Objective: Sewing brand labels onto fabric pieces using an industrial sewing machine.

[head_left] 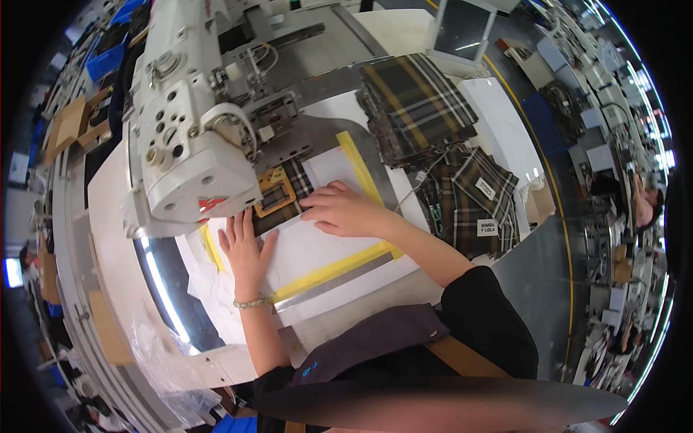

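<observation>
A piece of dark plaid fabric (pixel 301 175) lies under the head of a white industrial sewing machine (pixel 191 144). On top of the fabric sits a yellow-brown rectangular clamp frame (pixel 275 193). My left hand (pixel 245 249) rests with fingers spread on the white sheet (pixel 307 256), its fingertips by the fabric's left edge, partly beneath the machine head. Flat and with fingers outstretched, my right hand (pixel 345 211) touches the fabric's right edge beside the clamp. Yellow tape (pixel 328 274) borders the white sheet. Neither hand grips anything.
A thick stack of folded plaid fabric (pixel 419 105) stands at the back right. Nearer, plaid pieces with white labels (pixel 469 198) lie beside a thread cord. Clear plastic wrap (pixel 162 368) hangs at the lower left. Cardboard boxes (pixel 76 126) stand at the far left.
</observation>
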{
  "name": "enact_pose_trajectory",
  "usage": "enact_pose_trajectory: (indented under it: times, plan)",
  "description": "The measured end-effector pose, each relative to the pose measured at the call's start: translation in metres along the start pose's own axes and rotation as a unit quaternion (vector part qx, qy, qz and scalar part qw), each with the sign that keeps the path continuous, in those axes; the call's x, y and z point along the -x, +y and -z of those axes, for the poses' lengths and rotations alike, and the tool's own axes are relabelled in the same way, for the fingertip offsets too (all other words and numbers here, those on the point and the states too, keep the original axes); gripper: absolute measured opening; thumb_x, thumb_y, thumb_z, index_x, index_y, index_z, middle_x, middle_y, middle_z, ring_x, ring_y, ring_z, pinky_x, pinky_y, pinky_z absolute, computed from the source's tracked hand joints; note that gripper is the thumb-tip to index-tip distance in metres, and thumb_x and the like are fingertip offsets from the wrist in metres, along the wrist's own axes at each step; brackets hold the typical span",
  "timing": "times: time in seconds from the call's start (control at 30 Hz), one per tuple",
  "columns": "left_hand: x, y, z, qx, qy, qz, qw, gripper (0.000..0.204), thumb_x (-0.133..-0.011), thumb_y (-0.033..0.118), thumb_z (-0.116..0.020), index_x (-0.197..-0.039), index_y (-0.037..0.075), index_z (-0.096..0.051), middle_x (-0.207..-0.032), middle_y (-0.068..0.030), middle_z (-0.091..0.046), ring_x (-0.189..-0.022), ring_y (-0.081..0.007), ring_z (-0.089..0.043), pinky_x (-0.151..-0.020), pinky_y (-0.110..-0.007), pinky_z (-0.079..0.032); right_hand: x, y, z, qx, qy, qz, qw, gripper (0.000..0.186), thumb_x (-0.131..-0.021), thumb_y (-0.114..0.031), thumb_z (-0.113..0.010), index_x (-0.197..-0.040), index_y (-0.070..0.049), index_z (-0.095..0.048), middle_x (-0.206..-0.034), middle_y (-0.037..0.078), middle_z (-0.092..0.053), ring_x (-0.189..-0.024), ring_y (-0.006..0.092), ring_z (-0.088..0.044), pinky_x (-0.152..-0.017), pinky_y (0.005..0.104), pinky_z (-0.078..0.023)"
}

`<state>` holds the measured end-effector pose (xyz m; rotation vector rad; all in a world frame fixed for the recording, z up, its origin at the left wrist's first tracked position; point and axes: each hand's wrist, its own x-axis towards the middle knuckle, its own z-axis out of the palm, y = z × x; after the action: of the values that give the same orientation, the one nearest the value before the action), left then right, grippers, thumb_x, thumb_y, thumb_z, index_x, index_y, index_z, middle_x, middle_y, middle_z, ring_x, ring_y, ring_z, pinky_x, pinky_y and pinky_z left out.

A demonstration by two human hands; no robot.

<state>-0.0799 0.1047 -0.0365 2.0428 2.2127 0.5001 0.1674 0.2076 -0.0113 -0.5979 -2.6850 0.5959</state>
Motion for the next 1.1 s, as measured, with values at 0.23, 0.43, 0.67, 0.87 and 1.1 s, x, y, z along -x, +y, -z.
enact_pose_trajectory:
  times: [0.23,0.43,0.67,0.87,1.1]
  plan:
    - [0.0,-0.003,0.009,0.092,0.033,-0.03,0.995,0.06,-0.087,0.03,-0.064,-0.139,0.007,-0.046,-0.139,-0.0143,-0.05,-0.136,-0.0345,-0.036,-0.114,-0.051,-0.017,0.062,-0.041,0.132,-0.39,-0.025,-0.055,0.919,0.032,-0.09,-0.018,-0.063,-0.121,-0.011,-0.064,-0.12,0.009,-0.065,-0.105,0.0284,-0.06,-0.098,0.0368,-0.04]
    - [-0.002,0.002,0.012,0.131,0.062,-0.056,0.988,0.035,-0.089,0.019,-0.062,-0.121,0.003,-0.062,-0.12,-0.0128,-0.064,-0.119,-0.0311,-0.053,-0.105,-0.042,-0.034,0.188,-0.004,0.158,0.35,0.263,-0.387,0.812,0.02,-0.087,-0.013,-0.064,-0.106,-0.01,-0.068,-0.103,0.007,-0.069,-0.098,0.0237,-0.063,-0.09,0.0346,-0.043]
    - [0.004,0.0,0.007,0.195,0.103,-0.033,0.975,0.014,-0.09,0.01,-0.062,-0.098,0.0,-0.069,-0.088,-0.0097,-0.068,-0.079,-0.0258,-0.056,-0.076,-0.038,-0.044,0.335,0.056,0.138,0.231,0.404,-0.581,0.668,0.033,-0.081,-0.011,-0.064,-0.114,-0.008,-0.063,-0.111,0.011,-0.064,-0.101,0.0297,-0.061,-0.089,0.0396,-0.046]
    - [0.003,0.0,0.008,0.169,0.123,-0.046,0.977,0.014,-0.09,0.009,-0.062,-0.098,0.0,-0.069,-0.085,-0.0107,-0.067,-0.077,-0.0257,-0.056,-0.07,-0.037,-0.045,0.409,0.124,0.136,0.043,0.25,-0.614,0.747,0.061,-0.075,-0.016,-0.068,-0.132,-0.003,-0.05,-0.13,0.019,-0.054,-0.124,0.0319,-0.051,-0.105,0.0357,-0.04]
    - [0.002,-0.001,0.004,0.175,0.135,-0.021,0.975,0.016,-0.091,0.01,-0.061,-0.099,-0.001,-0.07,-0.086,-0.0111,-0.067,-0.079,-0.0267,-0.058,-0.069,-0.037,-0.045,0.402,0.105,0.154,-0.147,0.308,-0.579,0.741,0.077,-0.08,-0.029,-0.076,-0.141,0.001,-0.04,-0.13,0.015,-0.054,-0.124,0.0247,-0.05,-0.104,0.0346,-0.041]
